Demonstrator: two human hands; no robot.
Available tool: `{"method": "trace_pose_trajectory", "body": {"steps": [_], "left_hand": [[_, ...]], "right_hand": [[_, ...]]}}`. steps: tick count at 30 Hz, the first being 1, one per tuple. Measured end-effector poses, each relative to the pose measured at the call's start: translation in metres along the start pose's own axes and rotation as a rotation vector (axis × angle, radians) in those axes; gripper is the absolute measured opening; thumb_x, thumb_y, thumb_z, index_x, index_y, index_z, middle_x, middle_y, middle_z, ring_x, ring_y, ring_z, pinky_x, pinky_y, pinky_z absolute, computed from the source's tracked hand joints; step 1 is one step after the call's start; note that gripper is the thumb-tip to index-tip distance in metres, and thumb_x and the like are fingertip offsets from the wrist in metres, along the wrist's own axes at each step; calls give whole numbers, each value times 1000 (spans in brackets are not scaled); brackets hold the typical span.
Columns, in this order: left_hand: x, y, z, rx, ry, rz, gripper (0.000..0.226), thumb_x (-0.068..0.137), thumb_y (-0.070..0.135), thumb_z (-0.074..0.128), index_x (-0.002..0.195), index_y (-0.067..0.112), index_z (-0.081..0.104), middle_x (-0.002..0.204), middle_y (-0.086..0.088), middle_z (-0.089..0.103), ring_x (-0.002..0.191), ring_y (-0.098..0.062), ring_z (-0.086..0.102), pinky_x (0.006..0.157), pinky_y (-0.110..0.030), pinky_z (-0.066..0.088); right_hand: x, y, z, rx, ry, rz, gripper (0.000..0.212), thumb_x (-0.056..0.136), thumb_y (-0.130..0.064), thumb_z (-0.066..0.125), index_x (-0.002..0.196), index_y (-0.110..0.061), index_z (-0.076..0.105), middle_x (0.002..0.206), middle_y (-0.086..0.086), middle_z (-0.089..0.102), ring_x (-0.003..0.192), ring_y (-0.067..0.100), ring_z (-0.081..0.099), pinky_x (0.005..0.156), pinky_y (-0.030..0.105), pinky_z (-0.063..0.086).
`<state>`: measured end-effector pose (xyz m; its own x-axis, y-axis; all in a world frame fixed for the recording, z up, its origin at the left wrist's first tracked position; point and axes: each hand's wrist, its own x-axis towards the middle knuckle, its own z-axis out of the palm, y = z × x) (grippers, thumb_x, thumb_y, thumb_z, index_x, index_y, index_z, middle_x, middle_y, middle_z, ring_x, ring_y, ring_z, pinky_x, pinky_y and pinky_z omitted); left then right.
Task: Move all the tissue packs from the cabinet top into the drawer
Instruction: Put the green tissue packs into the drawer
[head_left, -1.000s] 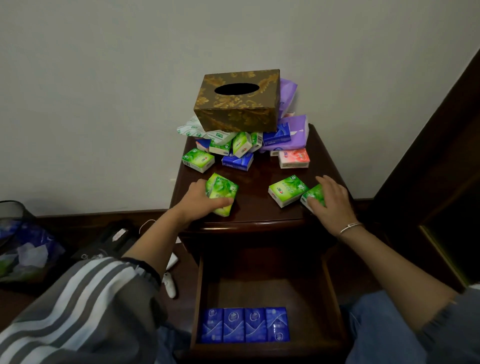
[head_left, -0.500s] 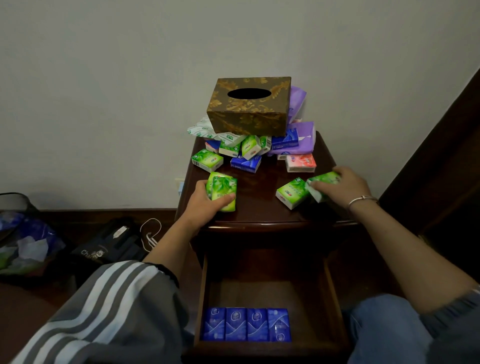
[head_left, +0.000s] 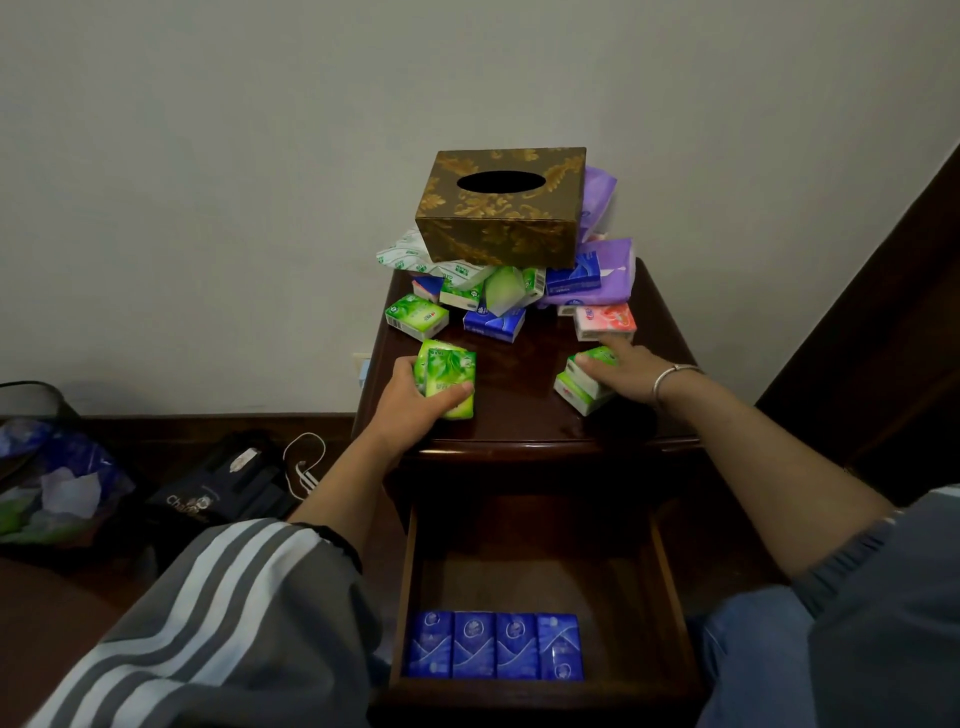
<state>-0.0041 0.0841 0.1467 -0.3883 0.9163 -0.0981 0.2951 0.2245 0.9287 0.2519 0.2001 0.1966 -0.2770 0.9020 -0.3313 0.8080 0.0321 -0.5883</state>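
Note:
On the dark wooden cabinet top (head_left: 524, 415) my left hand (head_left: 410, 405) grips two green tissue packs (head_left: 447, 382) held together. My right hand (head_left: 623, 376) rests on a green pack (head_left: 592, 358) stacked over another green pack (head_left: 574, 397). Behind them lie a pink pack (head_left: 605, 319), a blue pack (head_left: 493, 322), a green pack (head_left: 415, 314) and a heap of several more packs. The open drawer (head_left: 670, 597) below holds a row of several blue packs (head_left: 493, 644) along its front.
A gold-patterned tissue box (head_left: 501, 208) sits atop the heap at the back, with purple soft packs (head_left: 602, 270) beside it. On the floor at left are a black bag (head_left: 223, 483), a white cable (head_left: 306, 462) and a bin with a plastic bag (head_left: 47, 478).
My right hand carried its green pack left and set it on top of the other green pack. My left hand stayed gripping its two packs. The camera moved closer.

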Motion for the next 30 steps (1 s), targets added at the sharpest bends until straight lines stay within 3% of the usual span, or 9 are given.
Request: {"method": "trace_pose_trajectory", "body": {"steps": [3,8,13,16,18,21,24,27,30], "left_hand": [[0,1,0,-10,-2,-6,68,73,45,78,123,22,40,103,14,59,88,0,61,61,-10,44],[-2,3,0,-11,-6,-14,66,73,46,78,122,23,39,103,14,58,89,0,60,63,-11,42],[-3,3,0,-23,-3,-13,64,73,48,77,121,25,40,104,13,59,92,-2,61,66,-15,44],[-4,2,0,-70,22,0,63,73,47,77,121,24,43,105,12,61,92,-2,62,66,-14,45],[-5,1,1,-103,55,9,62,72,46,78,120,24,45,105,10,62,92,-4,63,68,-17,47],[-11,1,-2,-217,111,-13,59,73,36,80,120,19,48,109,1,65,96,-12,65,78,-27,53],[-32,0,-14,-549,109,-66,57,77,25,76,125,7,52,113,-10,68,96,-19,68,79,-29,55],[-64,-18,-38,-716,130,-85,50,81,21,69,126,2,56,110,-13,67,94,-22,66,84,-31,54],[-95,-53,-61,-843,229,-144,45,89,20,60,129,0,54,110,-16,60,92,-22,62,90,-35,49]], "right_hand": [[1,2,-9,138,-80,44,53,98,-42,36,148,-31,21,148,9,34,117,22,42,94,37,35],[7,1,-14,245,-67,123,58,90,-19,59,141,-31,35,139,11,43,123,30,45,86,43,45],[11,-1,-16,318,-52,238,66,76,-17,75,134,-13,44,132,10,51,120,29,48,83,41,45],[10,2,-13,359,-28,243,66,72,-18,78,130,-6,48,128,13,55,117,29,52,88,40,46],[5,3,-8,436,-7,207,62,71,-15,79,125,-1,52,124,17,59,110,29,57,93,41,48],[-14,0,3,515,76,72,48,72,-8,77,115,0,58,117,18,63,86,21,62,75,29,50],[-36,-2,18,379,257,-61,57,71,-14,79,121,-12,53,120,11,52,98,21,57,82,30,47],[-61,1,32,312,418,-242,54,68,-13,81,116,-15,55,115,9,46,93,14,52,83,22,41],[-88,10,48,580,313,-312,51,65,-10,83,108,-23,59,110,5,58,92,11,61,79,22,49]]}}
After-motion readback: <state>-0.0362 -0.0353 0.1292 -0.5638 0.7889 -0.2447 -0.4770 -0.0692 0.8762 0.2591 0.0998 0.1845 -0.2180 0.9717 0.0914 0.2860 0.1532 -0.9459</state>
